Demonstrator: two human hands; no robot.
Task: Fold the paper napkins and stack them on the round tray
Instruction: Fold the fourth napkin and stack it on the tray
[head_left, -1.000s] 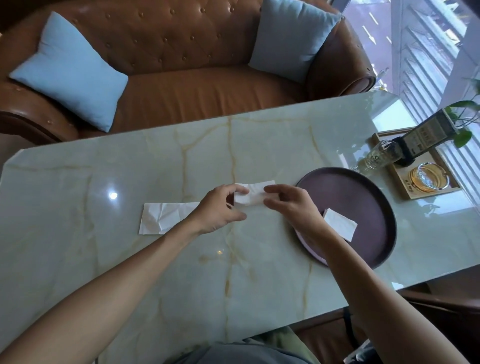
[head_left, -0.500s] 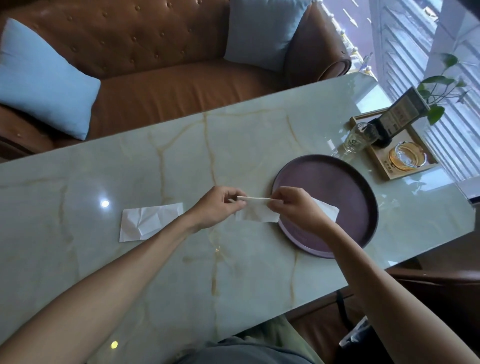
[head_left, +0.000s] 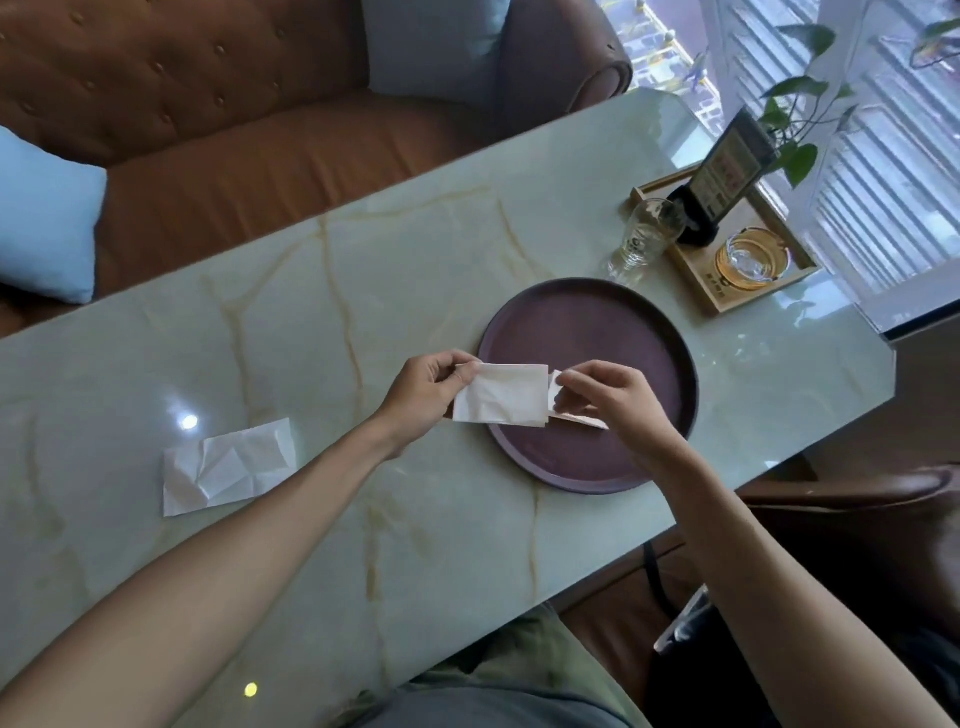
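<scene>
A folded white napkin hangs in the air over the left rim of the round dark purple tray. My left hand pinches its left top corner and my right hand pinches its right edge. Under my right hand, a second folded napkin lies on the tray, mostly hidden. A crumpled, partly unfolded napkin lies flat on the marble table to the left, apart from both hands.
A wooden tray at the back right holds a glass ashtray and a card stand, with a clear glass beside it. A plant stands by the window. A brown sofa with blue cushions runs behind the table.
Both hands lifted the folded napkin off the table and carried it right, over the tray's left rim. The view shifted left and down.
</scene>
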